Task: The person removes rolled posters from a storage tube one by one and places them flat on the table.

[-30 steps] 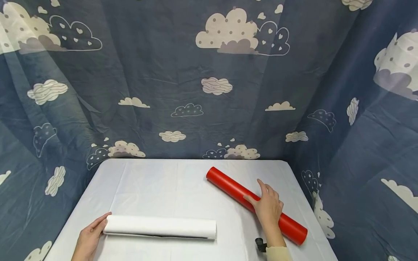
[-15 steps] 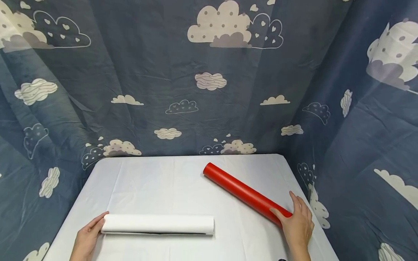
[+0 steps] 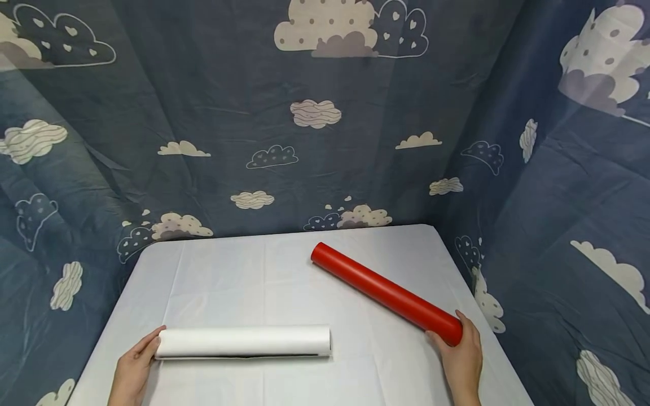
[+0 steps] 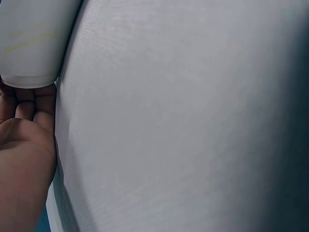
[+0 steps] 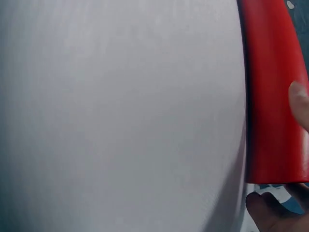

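A white roll [image 3: 244, 341], perhaps of paper or vinyl sheet, lies sideways on the left half of the table. My left hand [image 3: 133, 366] holds its left end; in the left wrist view bent fingers [image 4: 25, 110] sit against that end. A red roll [image 3: 381, 287] of similar size slants across the right half, its far end pointing back left. My right hand [image 3: 461, 356] grips its near end, thumb on the near side and fingers round the far side. In the right wrist view one digit rests on the red surface and others curl below the end.
A white cloth covers the table [image 3: 218, 282]. Dark blue curtains [image 3: 213, 113] printed with clouds hang behind the table and along both sides.
My right hand has slid from the middle of the red roll to its near right end. My left hand stays at the white roll's end. The head view has tilted upward less, shifting slightly.
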Motion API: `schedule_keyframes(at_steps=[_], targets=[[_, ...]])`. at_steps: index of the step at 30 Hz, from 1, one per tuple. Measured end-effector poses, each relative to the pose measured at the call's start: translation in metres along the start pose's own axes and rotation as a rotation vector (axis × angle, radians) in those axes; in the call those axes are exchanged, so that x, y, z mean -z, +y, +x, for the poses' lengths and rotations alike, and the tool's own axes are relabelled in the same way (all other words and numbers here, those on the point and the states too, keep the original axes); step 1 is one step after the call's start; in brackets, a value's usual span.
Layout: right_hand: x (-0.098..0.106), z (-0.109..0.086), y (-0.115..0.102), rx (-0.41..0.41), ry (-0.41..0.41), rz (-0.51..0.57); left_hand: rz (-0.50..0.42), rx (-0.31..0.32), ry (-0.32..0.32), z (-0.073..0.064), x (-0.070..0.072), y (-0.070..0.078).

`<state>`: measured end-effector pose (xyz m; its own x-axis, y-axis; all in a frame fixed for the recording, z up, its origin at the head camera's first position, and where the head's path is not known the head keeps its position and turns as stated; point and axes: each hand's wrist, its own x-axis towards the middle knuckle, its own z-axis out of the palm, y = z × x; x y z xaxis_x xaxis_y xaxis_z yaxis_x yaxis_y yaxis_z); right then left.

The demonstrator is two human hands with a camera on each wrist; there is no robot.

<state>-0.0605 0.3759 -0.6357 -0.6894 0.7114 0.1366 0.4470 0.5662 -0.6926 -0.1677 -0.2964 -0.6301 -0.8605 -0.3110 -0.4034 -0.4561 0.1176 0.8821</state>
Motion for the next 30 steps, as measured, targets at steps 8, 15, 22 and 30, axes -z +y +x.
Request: schedule_keyframes(at_steps=[8,15,22,30], targets=[[-0.002,0.001,0.002,-0.026,0.008,0.037,-0.012,-0.001,0.003,0.000,-0.001,-0.001],[-0.004,0.007,-0.001,-0.036,-0.004,0.054,-0.006,-0.010,0.013,0.001,-0.001,-0.003],[-0.011,0.023,-0.006,-0.008,-0.049,0.076,0.001,-0.005,0.007,0.001,0.000,-0.003],[-0.022,0.041,-0.018,0.067,-0.123,0.118,0.004,-0.006,0.000,-0.001,0.001,-0.001]])
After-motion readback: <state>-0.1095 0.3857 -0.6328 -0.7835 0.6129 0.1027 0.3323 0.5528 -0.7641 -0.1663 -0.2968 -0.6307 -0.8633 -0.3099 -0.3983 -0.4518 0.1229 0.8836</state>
